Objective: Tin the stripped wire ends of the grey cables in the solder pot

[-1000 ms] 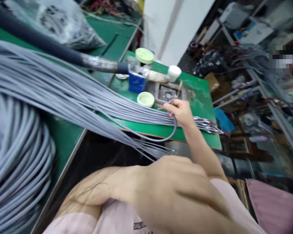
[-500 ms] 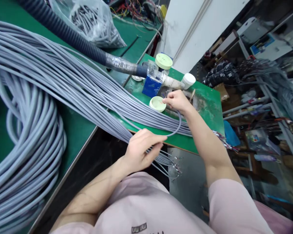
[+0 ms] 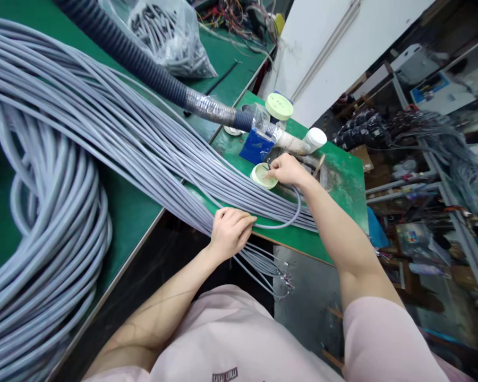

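Note:
My right hand (image 3: 289, 171) is closed in a pinch on the end of a grey cable (image 3: 297, 212), at the rim of a small pale green dish (image 3: 259, 172). Thin wires at the cable's end show faintly beside the fingertips; their tips are hard to make out. From there the cable bends round under my right wrist and back to my left hand (image 3: 231, 231). That hand is closed, its thumb and fingers pinching the same cable near the table's front edge. A thick bundle of grey cables (image 3: 143, 132) runs between the two hands.
A corrugated hose (image 3: 143, 63) leads to a blue box (image 3: 257, 146) behind the dish. Nearby stand a pale green lid (image 3: 279, 106) and a white cap (image 3: 316, 138). Coiled cables (image 3: 59, 212) cover the left table. Cable ends (image 3: 284, 278) hang below the table edge.
My left hand has shifted slightly left, and its fingers have closed more tightly on the cable. My right hand has tipped lower toward the dish. The whole view has shifted a little.

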### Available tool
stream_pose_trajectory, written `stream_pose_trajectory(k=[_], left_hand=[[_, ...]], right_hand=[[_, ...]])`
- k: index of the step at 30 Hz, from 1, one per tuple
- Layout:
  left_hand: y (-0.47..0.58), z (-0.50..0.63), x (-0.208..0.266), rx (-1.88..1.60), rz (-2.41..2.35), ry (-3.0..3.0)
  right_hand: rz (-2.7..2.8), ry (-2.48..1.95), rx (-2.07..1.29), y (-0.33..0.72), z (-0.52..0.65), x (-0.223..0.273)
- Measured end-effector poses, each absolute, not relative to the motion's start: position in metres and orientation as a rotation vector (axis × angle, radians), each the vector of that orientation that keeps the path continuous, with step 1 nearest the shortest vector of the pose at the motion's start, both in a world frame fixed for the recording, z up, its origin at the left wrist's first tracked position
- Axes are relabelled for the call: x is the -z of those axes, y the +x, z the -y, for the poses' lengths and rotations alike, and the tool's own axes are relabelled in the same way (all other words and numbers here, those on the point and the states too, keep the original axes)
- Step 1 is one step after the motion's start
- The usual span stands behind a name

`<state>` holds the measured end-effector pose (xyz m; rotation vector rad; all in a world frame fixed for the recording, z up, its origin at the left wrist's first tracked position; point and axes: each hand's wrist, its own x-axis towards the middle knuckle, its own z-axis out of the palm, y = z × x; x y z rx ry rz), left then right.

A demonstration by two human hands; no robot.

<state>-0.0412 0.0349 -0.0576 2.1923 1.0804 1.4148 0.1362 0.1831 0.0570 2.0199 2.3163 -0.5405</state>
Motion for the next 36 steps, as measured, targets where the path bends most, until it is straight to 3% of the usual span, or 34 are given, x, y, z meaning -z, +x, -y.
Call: stream_pose_trajectory(k=[6, 10, 14, 20, 26, 36], left_hand=[[-0.042, -0.035, 0.061, -1.400, -1.101, 2.270], [-0.043, -0.035, 0.057, -1.437, -1.065, 2.253], [-0.045, -0.035, 0.049, -1.478, -1.071, 2.162], [-0.042, -0.036, 0.053, -1.449, -1.129, 2.214], [-0.041, -0.037, 0.057, -1.427, -1.132, 2.283], [-0.040, -0.038, 0.057, -1.442, -1.120, 2.286]], right_hand=[[-2.271, 2.015, 0.547, 0.134, -0.183, -0.059], [-2.331, 2.082, 0.729, 0.147, -0.179, -0.070], [-2.314, 2.312, 0.960, 0.182, -0.174, -0.079], [-2.044, 2.732, 1.050, 0.235, -0.176, -0.064], [-1.856, 2.910, 1.006, 0.251, -0.185, -0.050], [-1.819, 2.845, 0.756, 0.265, -0.199, -0.033]])
